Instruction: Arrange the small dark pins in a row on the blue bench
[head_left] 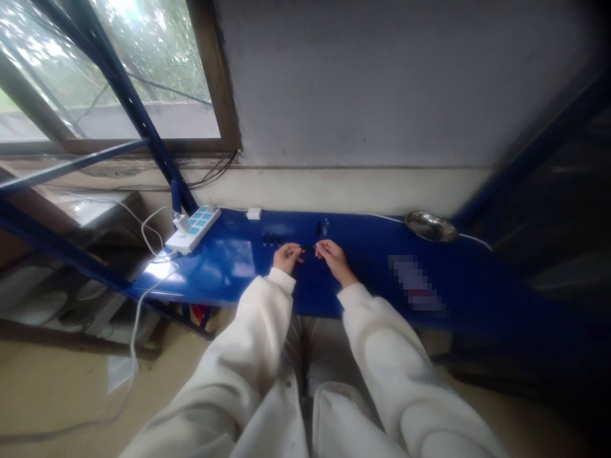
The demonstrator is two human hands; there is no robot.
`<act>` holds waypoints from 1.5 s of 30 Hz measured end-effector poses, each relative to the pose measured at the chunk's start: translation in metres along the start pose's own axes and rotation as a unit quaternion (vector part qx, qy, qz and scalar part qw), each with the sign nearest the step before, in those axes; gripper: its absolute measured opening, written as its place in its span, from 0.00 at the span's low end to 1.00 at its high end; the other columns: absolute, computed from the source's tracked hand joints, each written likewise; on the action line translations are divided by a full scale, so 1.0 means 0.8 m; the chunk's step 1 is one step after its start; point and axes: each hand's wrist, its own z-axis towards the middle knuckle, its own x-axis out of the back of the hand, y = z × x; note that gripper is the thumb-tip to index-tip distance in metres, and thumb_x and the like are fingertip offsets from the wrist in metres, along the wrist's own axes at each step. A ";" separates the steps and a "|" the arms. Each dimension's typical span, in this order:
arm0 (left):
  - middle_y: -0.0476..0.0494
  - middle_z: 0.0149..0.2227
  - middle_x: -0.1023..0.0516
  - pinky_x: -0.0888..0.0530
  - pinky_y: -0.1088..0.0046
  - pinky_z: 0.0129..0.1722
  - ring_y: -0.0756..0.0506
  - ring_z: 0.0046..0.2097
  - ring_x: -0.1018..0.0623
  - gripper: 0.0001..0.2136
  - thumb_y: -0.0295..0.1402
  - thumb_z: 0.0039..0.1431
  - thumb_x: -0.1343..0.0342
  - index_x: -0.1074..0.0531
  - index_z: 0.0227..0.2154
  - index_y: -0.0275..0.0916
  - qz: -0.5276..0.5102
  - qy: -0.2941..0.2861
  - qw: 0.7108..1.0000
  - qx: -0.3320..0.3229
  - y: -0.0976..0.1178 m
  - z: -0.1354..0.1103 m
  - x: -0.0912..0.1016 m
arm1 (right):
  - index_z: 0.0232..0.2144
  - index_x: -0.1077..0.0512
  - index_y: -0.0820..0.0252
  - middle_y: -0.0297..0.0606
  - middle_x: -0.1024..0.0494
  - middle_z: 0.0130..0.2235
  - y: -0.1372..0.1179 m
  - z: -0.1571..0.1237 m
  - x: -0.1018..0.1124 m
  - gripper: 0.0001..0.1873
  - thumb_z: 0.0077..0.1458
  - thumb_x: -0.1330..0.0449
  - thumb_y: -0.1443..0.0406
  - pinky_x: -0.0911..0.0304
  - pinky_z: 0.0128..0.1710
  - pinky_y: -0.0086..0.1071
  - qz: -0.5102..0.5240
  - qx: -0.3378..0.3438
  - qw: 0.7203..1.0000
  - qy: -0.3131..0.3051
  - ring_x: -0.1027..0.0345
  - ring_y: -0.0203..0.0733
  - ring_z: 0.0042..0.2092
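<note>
Both my hands meet over the middle of a blue table (367,267). My left hand (287,257) and my right hand (332,256) are closed in pinches on the two ends of a small black part (308,247) held between them. It is too small to name. Several other small dark parts (270,240) stand on the table just beyond my left hand, and a few more (323,226) stand farther back. My sleeves are white.
A white and blue power strip (193,229) with a plugged-in charger and white cables lies at the table's back left. A metal bowl (431,226) sits at the back right. A window and blue shelf struts stand to the left; a wall is behind.
</note>
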 end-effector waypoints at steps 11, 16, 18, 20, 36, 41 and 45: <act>0.44 0.25 0.25 0.31 0.75 0.20 0.51 0.20 0.27 0.19 0.42 0.38 0.40 0.33 0.31 0.32 0.024 -0.038 0.999 0.006 0.000 -0.003 0.002 | 0.34 0.34 0.60 0.36 0.27 0.28 0.005 0.000 0.003 0.14 0.47 0.47 0.57 0.42 0.28 0.29 -0.078 0.008 0.994 -0.076 0.37 0.33 0.27; 0.45 0.25 0.25 0.31 0.76 0.19 0.51 0.19 0.27 0.19 0.42 0.39 0.41 0.34 0.31 0.33 0.022 -0.033 0.999 -0.002 0.005 -0.005 0.001 | 0.34 0.34 0.61 0.37 0.26 0.28 0.001 -0.003 0.001 0.15 0.46 0.46 0.57 0.41 0.27 0.29 -0.099 0.008 0.991 -0.087 0.37 0.32 0.26; 0.46 0.24 0.26 0.31 0.76 0.19 0.51 0.19 0.28 0.19 0.42 0.39 0.41 0.33 0.32 0.33 0.013 -0.018 1.000 -0.007 0.006 -0.005 0.000 | 0.33 0.34 0.61 0.36 0.26 0.27 0.002 -0.004 -0.002 0.14 0.46 0.45 0.57 0.41 0.27 0.29 -0.111 0.010 0.989 -0.093 0.37 0.33 0.25; 0.46 0.24 0.26 0.31 0.76 0.18 0.51 0.19 0.28 0.20 0.42 0.38 0.41 0.33 0.32 0.33 0.006 -0.002 1.000 -0.008 0.006 -0.005 -0.001 | 0.32 0.34 0.61 0.35 0.27 0.26 0.005 -0.005 -0.006 0.14 0.45 0.45 0.57 0.41 0.26 0.29 -0.127 0.016 0.987 -0.096 0.37 0.33 0.24; 0.42 0.29 0.25 0.36 0.79 0.15 0.54 0.17 0.30 0.17 0.41 0.43 0.44 0.33 0.32 0.32 0.003 0.120 0.993 -0.001 0.021 -0.008 -0.001 | 0.25 0.33 0.61 0.32 0.30 0.22 0.008 0.024 -0.038 0.06 0.42 0.45 0.64 0.45 0.25 0.25 -0.312 0.074 0.946 -0.040 0.39 0.31 0.24; 0.49 0.19 0.29 0.44 0.81 0.11 0.55 0.12 0.35 0.13 0.41 0.50 0.54 0.36 0.25 0.35 -0.027 0.234 0.972 -0.004 0.026 -0.007 0.007 | 0.22 0.33 0.61 0.34 0.29 0.22 0.006 0.046 -0.057 0.04 0.39 0.43 0.66 0.45 0.25 0.25 -0.347 0.040 0.937 -0.022 0.37 0.33 0.25; 0.51 0.16 0.32 0.48 0.81 0.11 0.55 0.11 0.36 0.14 0.41 0.51 0.58 0.37 0.23 0.35 -0.047 0.275 0.960 0.011 0.029 -0.008 0.009 | 0.22 0.32 0.61 0.34 0.28 0.23 0.009 0.054 -0.069 0.04 0.41 0.44 0.65 0.46 0.24 0.25 -0.377 0.043 0.924 -0.054 0.39 0.32 0.24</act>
